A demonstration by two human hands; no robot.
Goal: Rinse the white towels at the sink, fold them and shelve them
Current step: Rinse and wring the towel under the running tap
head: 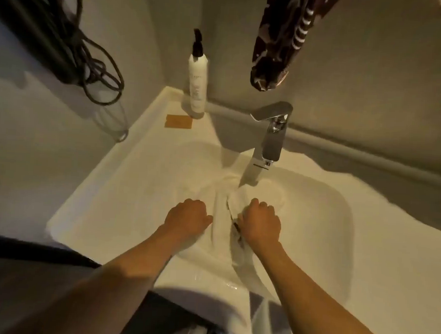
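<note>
Two bare forearms reach up from six o'clock into the white sink (126,176). Between them a white towel (220,218) lies stretched in the basin, its near end draped over the front rim toward six o'clock and its far end bunched under the tap. Left hand (186,217), just left of centre, is clenched on the towel's left edge, knuckles up. Right hand (260,222), just right of centre, is clenched on the towel's right edge; a dark fold shows beside its thumb. Both fists press down into the wet cloth, close together but apart.

Past the hands, toward twelve o'clock, a chrome faucet (273,134) pours a stream of water onto the bunched far end of the towel. At eleven o'clock a white pump bottle (197,85) with a black pump stands upright on the sink's back corner, with a tan rectangular piece (178,121) lying flat just beside it. A dark patterned cloth (284,39) hangs above the faucet at one o'clock. Dark cords (96,66) hang against the wall at ten o'clock.
</note>
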